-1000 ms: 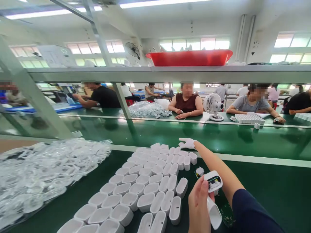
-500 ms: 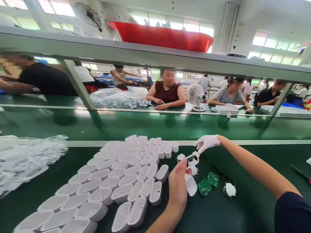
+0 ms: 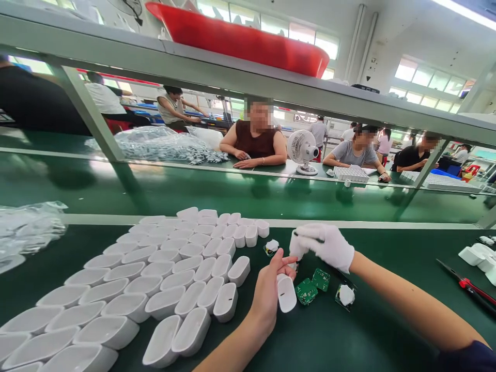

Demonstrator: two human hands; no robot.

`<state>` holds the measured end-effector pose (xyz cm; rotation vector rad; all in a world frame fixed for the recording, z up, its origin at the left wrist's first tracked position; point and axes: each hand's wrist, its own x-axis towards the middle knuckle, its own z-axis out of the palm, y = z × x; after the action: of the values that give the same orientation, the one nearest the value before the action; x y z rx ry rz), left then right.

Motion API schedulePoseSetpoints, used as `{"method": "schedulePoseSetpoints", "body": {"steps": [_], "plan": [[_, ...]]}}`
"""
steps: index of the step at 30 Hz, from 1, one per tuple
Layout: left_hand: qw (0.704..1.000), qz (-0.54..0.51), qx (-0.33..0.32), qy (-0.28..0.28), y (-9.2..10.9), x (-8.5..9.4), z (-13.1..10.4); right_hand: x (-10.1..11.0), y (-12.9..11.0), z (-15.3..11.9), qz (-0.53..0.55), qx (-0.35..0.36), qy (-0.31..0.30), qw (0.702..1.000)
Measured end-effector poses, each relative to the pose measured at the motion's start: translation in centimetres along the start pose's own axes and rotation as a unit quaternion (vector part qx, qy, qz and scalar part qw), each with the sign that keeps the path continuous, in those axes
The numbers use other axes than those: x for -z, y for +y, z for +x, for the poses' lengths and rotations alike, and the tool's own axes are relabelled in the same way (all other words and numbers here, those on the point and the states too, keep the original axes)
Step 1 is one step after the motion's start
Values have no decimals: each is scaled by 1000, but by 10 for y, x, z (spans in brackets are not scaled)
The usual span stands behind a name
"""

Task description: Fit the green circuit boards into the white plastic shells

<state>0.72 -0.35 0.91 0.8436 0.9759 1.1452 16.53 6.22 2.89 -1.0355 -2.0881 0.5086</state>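
My bare left hand (image 3: 265, 292) is closed, its fingers meeting the gloved fingertips around a small white plastic case that they now mostly hide. My right hand (image 3: 325, 247), in a white glove, curls its fingers over the same spot from the right. Whether it pinches the case or a small part there cannot be made out. Close by my left hand, a white oval cup (image 3: 287, 294) with a small dark slot rests on the table. Two green circuit boards (image 3: 313, 285) lie to its right. Boards bearing white lumps sit at the right (image 3: 344, 296) and behind my left hand (image 3: 272, 246).
Rows of white oval cups (image 3: 163, 271) cover the left of the green table. Clear plastic bags (image 3: 29, 227) lie beyond them. Red-and-black pliers (image 3: 468, 287) and more white parts (image 3: 478, 258) are at right. A shelf holds a red tub (image 3: 240, 39); people sit opposite.
My gloved right hand has come down and inward over the case in my left hand, covering the board seen inside earlier. The whole view has shifted right, bringing the pliers further in.
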Motion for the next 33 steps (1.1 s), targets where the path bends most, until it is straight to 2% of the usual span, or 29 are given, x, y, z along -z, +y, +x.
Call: {"method": "schedulePoseSetpoints", "body": {"steps": [1,3,5,7,9,10,12,14,15,17,18,19,21,23,25,27,30,33], "plan": [[1000,-2,16,-7,1,1,1,2,17,9,18,-89,61,994],[997,28,46,-50,1,2,2,11,54,27,8,-171,137,976],[989,105,49,-96,-1,3,2,23,89,42,-16,-223,186,957],[974,204,13,-102,-3,3,-2,33,115,51,-38,-262,213,941],[943,319,-36,-89,-5,2,-9,37,130,54,-52,-282,221,932],[916,387,-60,-87,-7,1,-12,36,132,54,-56,-284,222,931],[841,519,-112,-101,-12,-1,-20,27,125,48,-63,-275,219,934],[764,608,-159,-144,-18,-3,-26,12,106,37,-63,-253,209,943],[736,631,-175,-172,-21,-4,-28,5,93,30,-62,-232,193,952],[695,657,-188,-225,-26,-6,-31,-7,66,15,-59,-168,125,976],[681,667,-189,-238,-28,-7,-31,-10,53,9,-71,-101,55,991],[671,673,-192,-243,-28,-8,-31,-12,42,3,-87,-41,-18,995],[665,676,-198,-247,-25,-10,-31,-11,31,-2,-124,38,-150,980],[676,658,-206,-260,-17,-10,-31,-8,32,-2,-155,34,-210,965],[690,631,-204,-291,-6,-5,-32,-3,40,-1,-174,1,-205,963],[693,611,-179,-339,7,2,-32,0,47,-2,-183,-25,-167,969],[669,612,-112,-406,20,17,-32,-2,45,-7,-203,-59,-122,970],[649,636,-88,-408,25,24,-33,-12,34,-8,-234,-101,-124,959]]}}
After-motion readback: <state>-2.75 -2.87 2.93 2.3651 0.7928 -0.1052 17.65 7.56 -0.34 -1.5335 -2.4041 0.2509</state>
